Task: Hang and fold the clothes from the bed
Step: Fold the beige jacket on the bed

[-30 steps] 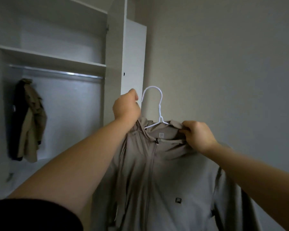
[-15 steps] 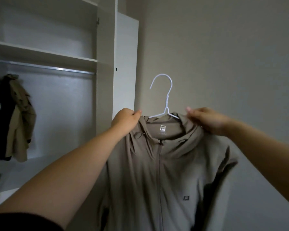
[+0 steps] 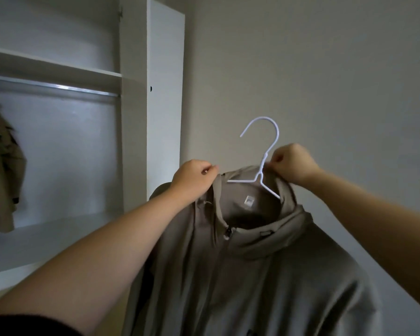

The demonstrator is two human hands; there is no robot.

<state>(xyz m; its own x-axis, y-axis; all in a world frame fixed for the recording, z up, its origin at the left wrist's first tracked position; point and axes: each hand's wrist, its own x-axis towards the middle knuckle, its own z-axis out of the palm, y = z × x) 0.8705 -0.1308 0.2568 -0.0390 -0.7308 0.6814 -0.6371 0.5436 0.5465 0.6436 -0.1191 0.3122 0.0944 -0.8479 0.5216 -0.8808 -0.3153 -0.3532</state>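
Note:
A taupe zip-up hooded jacket (image 3: 264, 275) hangs in front of me on a white wire hanger (image 3: 264, 151), whose hook sticks up above the collar. My left hand (image 3: 194, 183) grips the left edge of the collar. My right hand (image 3: 294, 163) pinches the hanger's neck and the collar's right side just below the hook. The zipper is closed up to the collar and a small label shows inside the neck. The jacket's lower part runs out of view.
An open white wardrobe stands to the left, with a metal hanging rail (image 3: 58, 87) under a shelf (image 3: 58, 66). A khaki garment (image 3: 0, 170) hangs at its far left. The wardrobe door (image 3: 165, 93) stands open beside a bare grey wall (image 3: 325, 69).
My right hand moved from the collar's right side inward to the hanger's neck. The jacket and hanger shifted right and nearer, and the view swung right so the wardrobe slid left.

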